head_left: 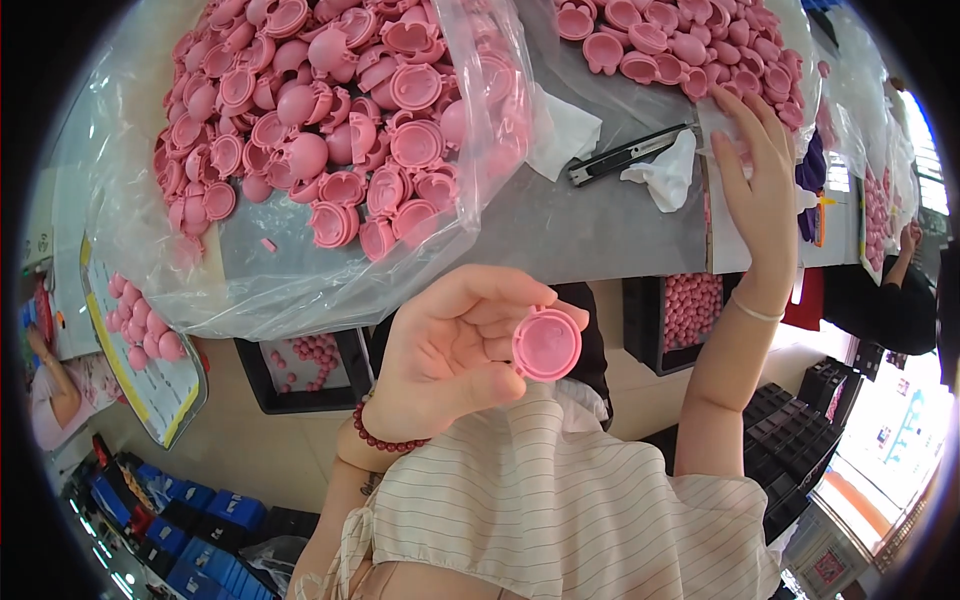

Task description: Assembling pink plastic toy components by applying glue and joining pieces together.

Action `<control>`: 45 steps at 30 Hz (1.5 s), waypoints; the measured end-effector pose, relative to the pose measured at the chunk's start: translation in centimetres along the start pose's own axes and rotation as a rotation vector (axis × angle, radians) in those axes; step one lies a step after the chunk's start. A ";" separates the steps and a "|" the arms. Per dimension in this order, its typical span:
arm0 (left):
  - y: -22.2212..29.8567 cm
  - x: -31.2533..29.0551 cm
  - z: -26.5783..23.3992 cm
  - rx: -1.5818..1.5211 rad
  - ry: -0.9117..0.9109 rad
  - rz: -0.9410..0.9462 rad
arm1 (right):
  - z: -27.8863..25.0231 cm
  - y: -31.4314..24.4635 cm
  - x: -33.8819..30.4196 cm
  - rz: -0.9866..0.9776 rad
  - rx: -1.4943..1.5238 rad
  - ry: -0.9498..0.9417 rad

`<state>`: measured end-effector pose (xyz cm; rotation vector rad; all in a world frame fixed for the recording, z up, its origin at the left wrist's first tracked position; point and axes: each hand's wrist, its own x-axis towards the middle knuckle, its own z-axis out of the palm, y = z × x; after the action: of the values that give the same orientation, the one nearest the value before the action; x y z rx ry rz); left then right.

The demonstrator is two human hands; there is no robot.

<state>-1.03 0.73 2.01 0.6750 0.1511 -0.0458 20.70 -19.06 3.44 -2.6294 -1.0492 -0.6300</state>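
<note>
My left hand (450,345) is raised over my lap. Its thumb and forefinger pinch a round pink plastic shell half (547,345) by its edges, the hollow side facing up at me. At the right, my right hand (755,155) is stretched out flat with the fingers extended and nothing visible in it. Its fingertips reach the near edge of a heap of smooth pink shell halves (690,48); whether they touch a piece I cannot tell. A larger heap of pink shell parts (300,105), some with hinge-like tabs, lies on clear plastic sheeting (330,300) at the left.
A black box cutter (630,155) lies on the grey tabletop (600,235) between crumpled white tissues (665,175). Below the table edge are black trays (290,400) of pink pieces. At the left, several pink balls (145,325) rest on a printed sheet. Other people sit at both sides.
</note>
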 end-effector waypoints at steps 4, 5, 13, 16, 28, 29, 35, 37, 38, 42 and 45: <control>0.2 -0.2 -0.8 0.056 -0.171 0.064 | 0.5 0.8 1.1 0.051 0.079 -0.065; 0.3 -0.3 -0.9 0.084 -0.189 0.078 | 0.5 0.7 1.1 0.049 0.083 -0.066; 0.1 0.1 -0.6 0.211 -0.116 0.198 | -3.2 -6.8 -3.0 0.287 1.051 -0.272; -0.1 0.2 -0.9 0.241 -0.102 0.213 | -2.8 -9.7 -4.3 0.227 0.908 -0.477; -0.8 0.5 -0.4 0.384 -0.042 0.302 | -2.8 -10.7 -4.3 0.007 0.959 -0.097; -0.9 0.6 -0.4 0.393 -0.052 0.314 | -2.6 -10.9 -4.3 -0.052 0.959 -0.092; -0.7 0.5 -0.6 0.570 -0.043 0.341 | -1.6 -11.1 -4.7 -0.103 0.955 -0.089; -0.8 0.5 -0.6 0.511 -0.051 0.305 | -1.6 -11.2 -4.8 -0.148 0.957 -0.045; -0.9 0.5 -0.6 0.452 -0.062 0.269 | -1.5 -11.2 -4.8 -0.149 0.958 -0.047; -0.9 0.7 -0.3 0.417 -0.016 0.241 | -1.6 -11.8 -5.3 -0.187 0.812 0.013; -0.7 1.1 -0.8 0.453 -0.070 0.306 | -1.5 -12.0 -5.9 -0.244 0.797 0.065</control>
<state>-0.14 0.68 0.75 1.1403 -0.0348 0.1954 8.02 -14.58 2.69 -1.8012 -1.2755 -0.2492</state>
